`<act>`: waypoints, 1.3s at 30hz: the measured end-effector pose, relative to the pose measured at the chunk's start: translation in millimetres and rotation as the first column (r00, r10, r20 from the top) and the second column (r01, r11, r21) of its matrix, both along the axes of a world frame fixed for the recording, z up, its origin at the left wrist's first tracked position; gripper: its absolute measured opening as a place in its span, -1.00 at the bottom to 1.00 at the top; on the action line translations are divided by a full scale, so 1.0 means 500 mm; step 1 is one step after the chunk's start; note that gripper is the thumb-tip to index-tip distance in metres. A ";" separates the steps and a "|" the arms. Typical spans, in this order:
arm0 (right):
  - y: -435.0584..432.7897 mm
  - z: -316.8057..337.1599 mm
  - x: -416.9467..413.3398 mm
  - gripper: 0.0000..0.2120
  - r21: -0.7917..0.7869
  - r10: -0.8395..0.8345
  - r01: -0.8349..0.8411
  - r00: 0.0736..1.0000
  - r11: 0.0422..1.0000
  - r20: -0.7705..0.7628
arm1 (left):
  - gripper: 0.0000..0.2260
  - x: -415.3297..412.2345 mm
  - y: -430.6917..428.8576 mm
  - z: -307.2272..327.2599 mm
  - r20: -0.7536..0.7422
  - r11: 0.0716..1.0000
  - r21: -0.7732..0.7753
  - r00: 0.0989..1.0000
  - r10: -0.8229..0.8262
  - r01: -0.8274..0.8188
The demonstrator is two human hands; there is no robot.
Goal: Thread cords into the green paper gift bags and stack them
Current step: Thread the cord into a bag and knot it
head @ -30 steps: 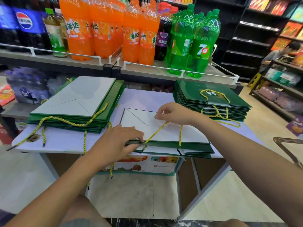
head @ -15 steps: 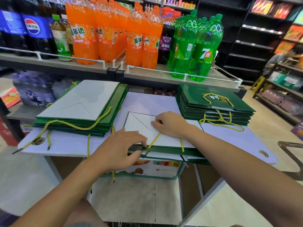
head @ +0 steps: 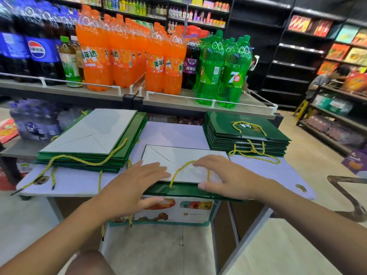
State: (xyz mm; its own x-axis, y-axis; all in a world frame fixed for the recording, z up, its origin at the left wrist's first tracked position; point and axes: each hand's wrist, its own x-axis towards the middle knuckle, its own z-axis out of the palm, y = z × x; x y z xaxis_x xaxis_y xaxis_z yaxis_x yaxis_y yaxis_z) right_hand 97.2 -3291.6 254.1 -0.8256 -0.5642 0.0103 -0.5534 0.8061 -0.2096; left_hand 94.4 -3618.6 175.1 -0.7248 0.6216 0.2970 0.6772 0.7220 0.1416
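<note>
Grips both released: left grip (head: 139, 185) and right grip (head: 224, 179) lie flat, fingers straight, on the green bag (head: 178, 155). It lies white bottom flap up at the near middle of the counter (head: 168, 132), with its yellow cord (head: 179, 170) looped between them. Likely light, stiff folded paper that creases easily and slides on gloss, so lift by the side edges, not the cord. Left stack (head: 89, 135) and right stack (head: 248, 135) flank it. Pale smooth board; soda shelf (head: 59, 92) far, shop aisle right.
</note>
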 end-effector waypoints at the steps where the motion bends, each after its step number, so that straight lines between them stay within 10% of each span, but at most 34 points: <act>1: 0.011 -0.009 0.019 -0.33 0.033 0.015 -0.015 1.000 0.999 -0.009 | -0.42 0.000 -0.002 -0.004 -0.007 0.999 -0.035 1.000 0.004 -0.005; 13: 0.064 -0.027 0.068 -0.62 0.033 0.073 -0.067 0.962 0.997 -0.262 | -0.47 0.008 0.001 0.044 -0.036 0.999 -0.036 0.999 -0.030 0.029; 23: 0.069 0.193 0.038 -0.69 -0.010 -0.037 0.038 0.822 0.999 -0.568 | -0.73 -0.018 0.035 0.288 -0.526 0.978 0.207 0.841 0.125 -0.016; 30: 0.067 0.263 -0.051 -0.70 -0.086 -0.211 0.193 0.910 0.977 -0.357 | -0.75 -0.094 0.078 0.376 -0.162 0.948 0.243 0.955 0.247 -0.204; 39: 0.059 0.065 -0.153 -0.69 -0.036 -0.369 0.368 0.917 0.929 -0.154 | -0.80 -0.219 0.123 0.160 0.091 0.934 0.159 0.947 0.309 -0.320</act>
State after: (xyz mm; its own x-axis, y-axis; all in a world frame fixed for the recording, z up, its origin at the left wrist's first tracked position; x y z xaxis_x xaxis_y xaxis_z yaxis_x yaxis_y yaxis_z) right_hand 20.8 -3261.9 286.8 -0.9626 -0.2201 0.1579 -0.2438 0.9580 -0.1510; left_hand -15.0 -3557.4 255.1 -0.8959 0.3029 0.3251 0.4047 0.8582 0.3158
